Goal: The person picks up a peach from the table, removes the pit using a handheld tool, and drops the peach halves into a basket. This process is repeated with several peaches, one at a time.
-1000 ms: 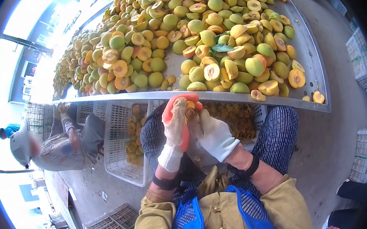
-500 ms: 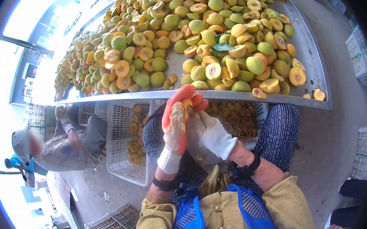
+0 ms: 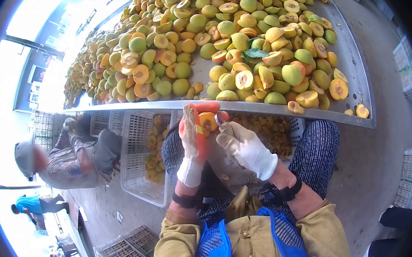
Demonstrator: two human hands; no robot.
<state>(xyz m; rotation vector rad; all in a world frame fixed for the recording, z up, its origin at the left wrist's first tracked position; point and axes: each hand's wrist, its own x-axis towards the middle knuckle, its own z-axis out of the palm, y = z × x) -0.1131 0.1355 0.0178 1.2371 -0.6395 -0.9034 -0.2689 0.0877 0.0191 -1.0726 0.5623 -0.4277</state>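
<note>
In my left hand (image 3: 190, 134), gloved in orange and white with a brown-stained edge, sits a halved peach (image 3: 208, 122), its orange cut face and hollow turned toward my other hand. My right hand (image 3: 245, 147), in a white glove, is closed round a small curved metal pitting tool (image 3: 221, 119). The tool's curved end is up beside the peach half; whether it touches is hard to tell. Both hands are over my lap, just below the rim of a metal table (image 3: 166, 104). Heaped on that table are many green-yellow peach halves (image 3: 243, 80), several with pits showing.
Under the table edge stand a white crate (image 3: 145, 187) with fruit pieces and another crate (image 3: 297, 127) holding brownish pieces. A lidded crate (image 3: 128, 246) is on the floor at lower left. A seated co-worker (image 3: 81, 158) is to the left. Stacked crates (image 3: 404, 67) stand far right.
My right hand has drawn back a little to the right and down from the fruit, bringing the metal tool and the peach's cut face into sight. The view has shifted slightly.
</note>
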